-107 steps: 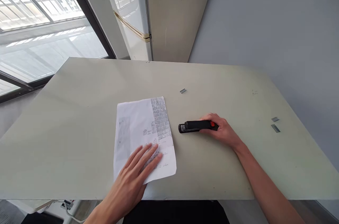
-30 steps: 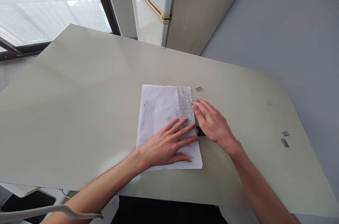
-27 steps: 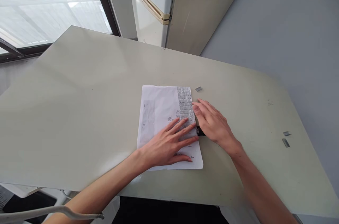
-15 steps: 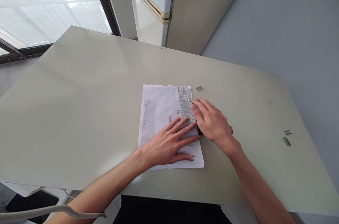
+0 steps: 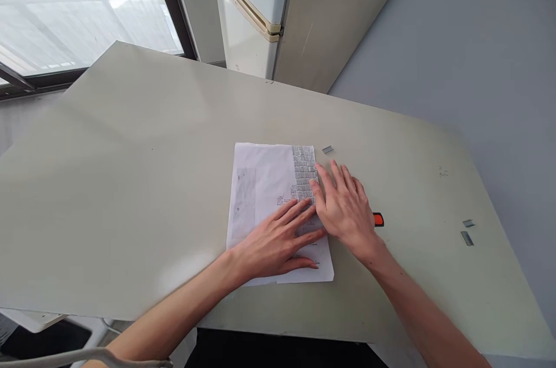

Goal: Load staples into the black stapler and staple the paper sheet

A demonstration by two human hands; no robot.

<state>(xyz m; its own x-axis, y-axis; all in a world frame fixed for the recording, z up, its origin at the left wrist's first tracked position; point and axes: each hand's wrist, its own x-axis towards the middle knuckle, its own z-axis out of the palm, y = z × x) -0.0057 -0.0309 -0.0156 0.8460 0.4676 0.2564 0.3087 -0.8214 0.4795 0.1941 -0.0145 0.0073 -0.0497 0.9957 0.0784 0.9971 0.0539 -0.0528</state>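
Note:
Sheets of white paper (image 5: pixel 264 162), printed in places with small dark text and a block of dense line drawings along the right side, lie on the table. My left hand (image 5: pixel 282 237) rests flat on their lower right part, fingers spread. Beside the right edge, my right hand (image 5: pixel 347 203) is palm down with fingers stretched out, its thumb and fingertips at the paper's edge. From under its outer side pokes the orange-and-black end of an object (image 5: pixel 379 219); the hand hides the remainder, so its kind does not show.
A small grey metallic strip (image 5: pixel 327 149) lies just beyond the paper's top right corner. Two similar strips (image 5: pixel 467 238) are far right on the pale table (image 5: pixel 130 182). A fridge (image 5: pixel 247 26) and a window (image 5: pixel 87 14) stand behind. A grey cable (image 5: pixel 99 355) crosses the lower left.
My right hand's fingers have straightened and spread. More of the orange-and-black end now shows beside it. My left hand stays on the paper; the view has shifted slightly.

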